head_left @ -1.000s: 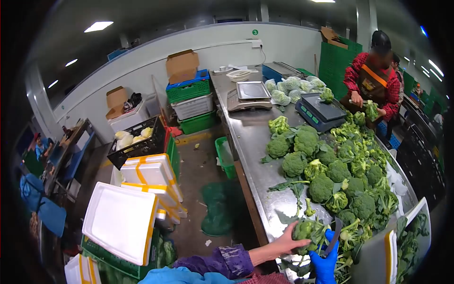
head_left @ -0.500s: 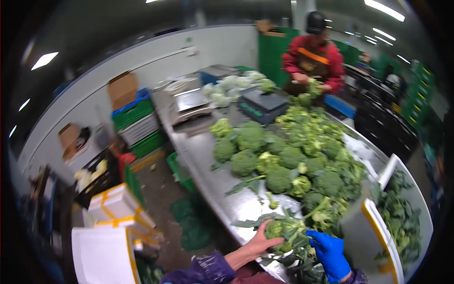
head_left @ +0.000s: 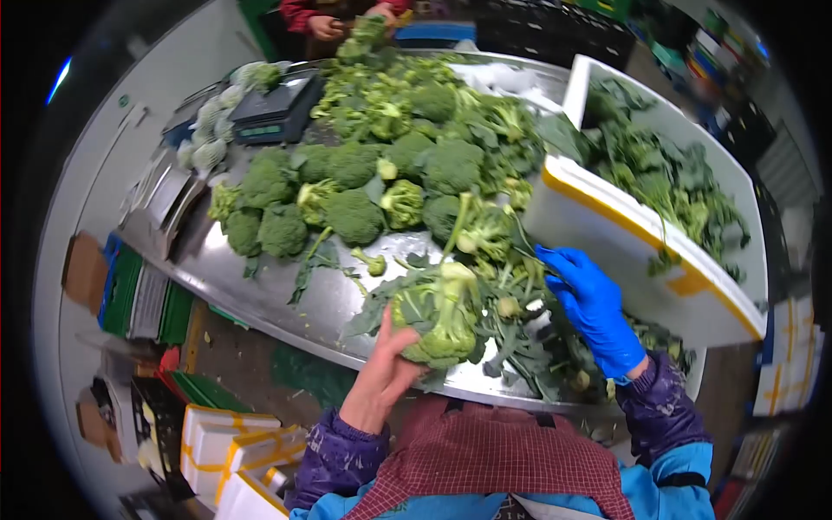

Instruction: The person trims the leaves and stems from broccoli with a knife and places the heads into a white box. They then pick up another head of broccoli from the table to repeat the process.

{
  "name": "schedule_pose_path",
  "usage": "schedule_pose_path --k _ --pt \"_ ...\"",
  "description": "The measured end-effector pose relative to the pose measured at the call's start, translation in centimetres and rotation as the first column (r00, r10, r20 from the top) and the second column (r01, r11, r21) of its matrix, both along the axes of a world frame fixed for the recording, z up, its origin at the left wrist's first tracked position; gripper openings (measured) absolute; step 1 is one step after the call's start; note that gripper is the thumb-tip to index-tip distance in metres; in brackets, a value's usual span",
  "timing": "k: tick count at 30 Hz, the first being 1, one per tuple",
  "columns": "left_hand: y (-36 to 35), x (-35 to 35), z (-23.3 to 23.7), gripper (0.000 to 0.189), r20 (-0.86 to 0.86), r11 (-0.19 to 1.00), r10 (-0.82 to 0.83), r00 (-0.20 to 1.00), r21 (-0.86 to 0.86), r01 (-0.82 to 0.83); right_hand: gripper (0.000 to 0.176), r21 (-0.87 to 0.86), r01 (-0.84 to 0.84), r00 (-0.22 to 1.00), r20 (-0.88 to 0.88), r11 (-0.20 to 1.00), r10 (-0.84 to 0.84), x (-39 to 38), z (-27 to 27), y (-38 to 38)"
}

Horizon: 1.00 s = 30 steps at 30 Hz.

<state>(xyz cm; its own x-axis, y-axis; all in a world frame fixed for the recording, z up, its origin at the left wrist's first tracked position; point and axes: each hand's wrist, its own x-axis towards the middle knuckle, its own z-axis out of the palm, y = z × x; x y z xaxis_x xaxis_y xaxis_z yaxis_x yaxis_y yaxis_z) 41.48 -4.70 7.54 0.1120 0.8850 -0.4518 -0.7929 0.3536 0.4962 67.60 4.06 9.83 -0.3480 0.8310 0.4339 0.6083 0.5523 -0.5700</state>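
Observation:
My left hand (head_left: 388,371), bare, is closed on a head of broccoli (head_left: 442,325) at the front of the metal table. The broccoli is held with its thick cut stem upward and leaves around its crown. To the right, my right hand (head_left: 589,305) wears a blue glove. Its fingers are curled together beside a thin dark green strip, and what they hold cannot be made out. Loose leaves and stem trimmings (head_left: 520,342) lie between the two hands. Beyond them, several broccoli heads (head_left: 355,217) are heaped on the table.
A white foam box (head_left: 641,251) with yellow tape, full of leaves (head_left: 667,173), stands at the right. Scales (head_left: 277,108) and pale wrapped vegetables (head_left: 211,130) sit at the far left. Across the table, another person's hands (head_left: 328,28) are at work. Crates (head_left: 147,295) stand on the floor.
My view has swung down and to the right. The broccoli in my left hand now shows its stem upward. My right hand has moved away from it.

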Motion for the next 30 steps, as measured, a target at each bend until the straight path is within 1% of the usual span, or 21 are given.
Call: schedule_pose_path --k 2,4,6,8,9,10,12,14,16,17,18,19,20,21,22,24,25,26,28,29,30 --pt "0.2 0.3 -0.8 0.075 0.058 0.998 -0.029 0.998 0.058 0.025 0.049 -0.132 -0.106 0.990 -0.110 0.986 0.092 -0.5 0.3 -0.9" --pt "0.4 0.8 -1.2 0.074 0.058 0.997 -0.051 0.997 0.054 0.048 0.053 -0.045 -0.131 0.986 0.100 0.990 0.135 -1.1 -1.3 -1.5" --pt "0.7 1.5 -1.0 0.073 0.070 0.997 -0.063 0.996 0.046 0.060 0.048 0.002 -0.114 0.989 0.092 0.994 0.113 -2.0 -1.4 -1.6" --pt "0.6 2.3 -0.4 0.072 -0.031 0.992 -0.116 0.993 0.037 0.117 0.043 0.057 -0.082 0.977 0.202 0.995 0.069 -2.2 -0.8 -1.7" --pt "0.5 2.6 -0.2 0.072 -0.037 0.992 -0.122 0.992 0.039 0.124 0.041 0.102 -0.084 0.966 0.252 0.991 0.056 -2.2 -0.6 -1.6" --pt "0.4 3.0 -0.3 0.072 -0.035 0.991 -0.127 0.991 0.038 0.129 0.041 0.101 -0.079 0.966 0.253 0.992 0.051 -2.4 -0.6 -1.6" --pt "0.4 3.6 -0.5 0.073 -0.051 0.990 -0.123 0.991 0.071 0.126 0.041 0.143 -0.036 0.925 0.380 0.989 -0.022 -2.6 -0.8 -1.6" --pt "0.2 3.8 0.4 0.074 -0.051 0.991 -0.126 0.991 0.046 0.128 0.041 0.144 -0.070 0.934 0.358 0.987 0.014 -2.0 -1.4 -1.0" --pt "-0.6 3.9 0.4 0.075 -0.047 0.992 -0.123 0.991 0.005 0.123 0.043 0.119 0.027 0.930 0.362 0.992 -0.069 0.0 -5.0 0.1" --pt "-0.6 3.8 0.1 0.077 -0.142 0.989 -0.115 0.983 0.074 0.127 0.038 -0.141 0.189 0.867 0.490 0.972 -0.097 1.2 -6.0 0.4" --pt "-0.2 3.7 0.0 0.078 -0.238 0.979 -0.100 0.966 0.151 0.138 0.038 -0.128 0.181 0.868 0.487 0.975 -0.097 1.7 -5.9 0.7" --pt "-0.4 3.3 0.0 0.082 -0.227 0.987 -0.064 0.972 0.132 0.096 0.035 -0.258 0.149 0.960 0.271 0.955 -0.076 2.2 -5.6 0.7" --pt "-0.1 3.3 0.3 0.082 -0.223 0.989 -0.055 0.973 0.120 0.084 0.033 -0.393 0.080 0.997 0.044 0.916 -0.068 2.4 -5.4 0.2" --pt "0.4 3.4 0.8 0.083 -0.228 0.990 -0.044 0.973 0.119 0.073 0.031 -0.445 -0.056 0.995 -0.095 0.894 0.015 1.6 -4.4 0.0" --pt "0.8 3.4 1.1 0.085 -0.240 0.989 -0.035 0.970 0.132 0.068 0.036 -0.561 -0.282 0.903 -0.429 0.778 0.019 -0.1 -1.8 -0.9" --pt "1.0 3.5 1.1 0.086 -0.255 0.985 -0.022 0.967 0.160 0.065 0.039 -0.496 -0.417 0.820 -0.567 0.762 0.080 -2.2 -0.2 -2.0" --pt "1.2 3.6 1.2 0.086 -0.250 0.983 -0.030 0.968 0.167 0.074 0.042 -0.598 -0.430 0.826 -0.563 0.677 0.027 -2.3 0.3 -1.7" --pt "1.2 3.7 1.3 0.087 -0.244 0.982 -0.039 0.969 0.172 0.083 0.042 -0.597 -0.430 0.827 -0.562 0.677 0.030 -2.1 0.3 -1.3" --pt "1.5 3.8 1.7 0.088 -0.241 0.985 -0.038 0.970 0.153 0.077 0.039 -0.379 -0.277 0.956 -0.199 0.883 0.214 -1.2 -0.1 -0.7" --pt "1.6 3.6 1.7 0.088 -0.319 0.977 -0.060 0.946 0.177 0.121 0.028 -0.156 -0.276 0.947 0.126 0.948 0.297 -0.2 -0.5 -0.4" --pt "1.6 3.3 1.7 0.088 -0.397 0.966 -0.077 0.915 0.196 0.167 0.028 -0.164 -0.279 0.945 0.126 0.946 0.301 0.5 0.1 -0.2"
